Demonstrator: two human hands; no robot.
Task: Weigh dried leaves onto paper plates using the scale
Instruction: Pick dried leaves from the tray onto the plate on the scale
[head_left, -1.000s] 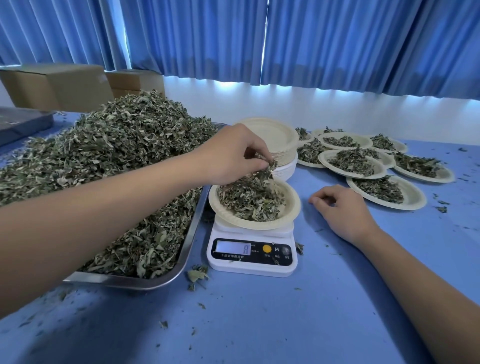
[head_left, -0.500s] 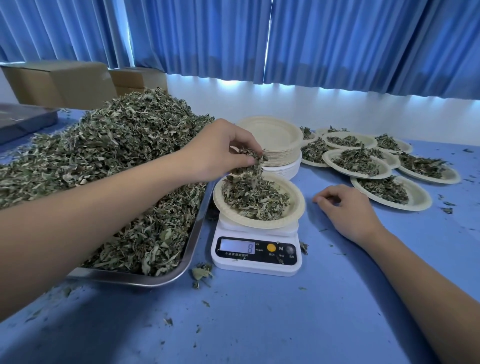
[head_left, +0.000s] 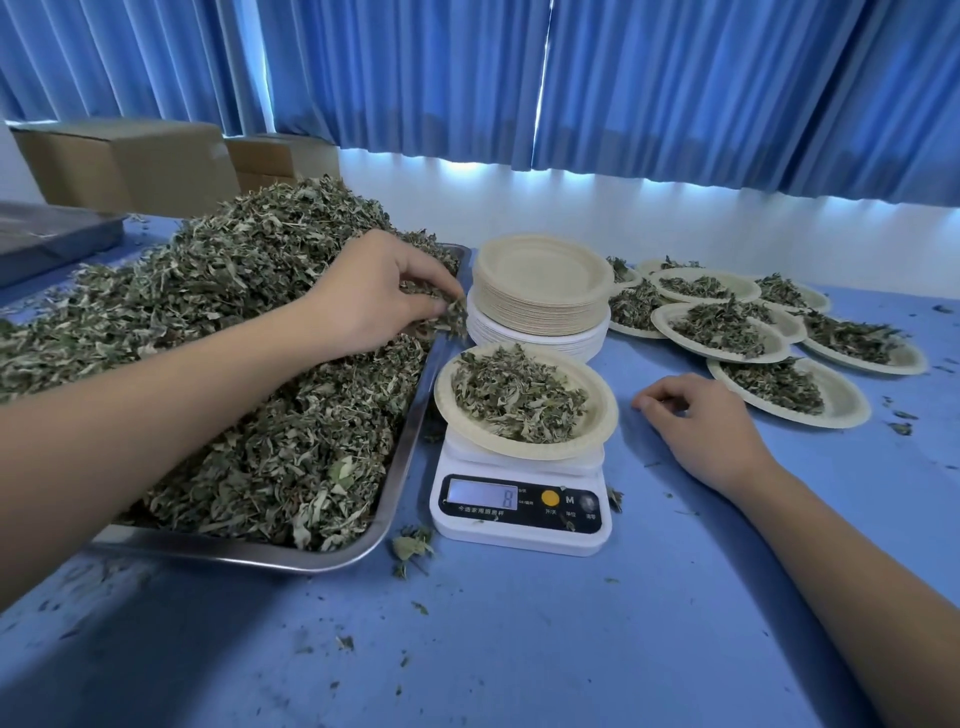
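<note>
Above the tray (head_left: 407, 457), left hand (head_left: 366, 299) around dried leaves (head_left: 453, 313) — right hand (head_left: 698, 423) loose, empty.

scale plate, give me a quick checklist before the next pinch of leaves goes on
1. Plate sits on the scale: ok.
2. Display lit, seems to read 8: ok.
3. Target weight reached: cannot tell.
4. Left hand pinches leaves over the tray: ok.
5. Right hand clear of the scale: ok.
6. Stack of empty plates behind the scale: ok.
</note>
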